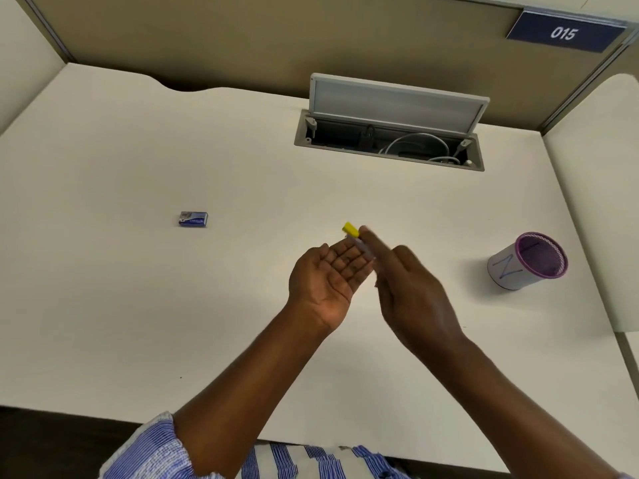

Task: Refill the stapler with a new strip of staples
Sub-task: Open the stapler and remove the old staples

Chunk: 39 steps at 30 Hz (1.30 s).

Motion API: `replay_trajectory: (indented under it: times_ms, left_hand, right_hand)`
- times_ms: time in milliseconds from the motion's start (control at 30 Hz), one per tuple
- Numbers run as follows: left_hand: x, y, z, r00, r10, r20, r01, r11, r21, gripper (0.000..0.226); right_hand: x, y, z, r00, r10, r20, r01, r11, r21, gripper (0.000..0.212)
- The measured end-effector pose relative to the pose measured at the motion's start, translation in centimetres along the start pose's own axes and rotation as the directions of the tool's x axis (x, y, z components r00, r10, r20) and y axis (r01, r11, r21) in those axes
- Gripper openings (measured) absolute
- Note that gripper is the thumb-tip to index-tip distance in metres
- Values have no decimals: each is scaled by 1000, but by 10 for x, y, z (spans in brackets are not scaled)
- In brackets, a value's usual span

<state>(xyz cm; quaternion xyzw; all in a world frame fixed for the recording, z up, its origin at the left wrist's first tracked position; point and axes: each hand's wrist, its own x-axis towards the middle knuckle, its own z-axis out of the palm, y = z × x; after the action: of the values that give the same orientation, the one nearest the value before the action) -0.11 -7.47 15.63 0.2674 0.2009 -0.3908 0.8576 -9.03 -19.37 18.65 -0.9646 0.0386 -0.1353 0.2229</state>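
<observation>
A small yellow stapler shows above my hands at the middle of the desk; only its yellow end and a blurred metal part below it are visible. My right hand holds it, fingers stretched along it, back of the hand toward me. My left hand is open, palm up, right beside and slightly under the stapler, holding nothing. A small blue staple box lies shut on the desk, well to the left of both hands.
A purple mesh pen cup wrapped in white paper stands at the right. A cable hatch with its lid raised sits at the back of the white desk. Partition walls enclose the back and sides.
</observation>
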Motion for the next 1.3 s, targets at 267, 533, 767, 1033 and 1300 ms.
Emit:
replay_trajectory:
  times_ms: [267,533,767,1033,1300]
  left_hand:
    - [0,-4,0,1000,1,19,-2,999,35,47]
    - [-2,-7,0,1000,-4,19,4,999,38,49]
    - [-6,-10,-3,1000,-11,27,12,1000,-9,47]
    - [-8,-8,-6,999,-20,48,21,1000,-14,50]
    - [-9,-10,-8,999,-35,38,34,999,15,50]
  right_hand:
    - [-7,0,1,994,-12,108,22,995,-97,64]
    - [-9,2,-1,995,-18,99,25,997,-70,62]
    - [-17,8,9,998,56,43,-61,991,121,57]
    - [-24,14,12,993,90,-74,-74,977,201,50]
    - [-23,27,1,1000,11,23,-12,999,36,51]
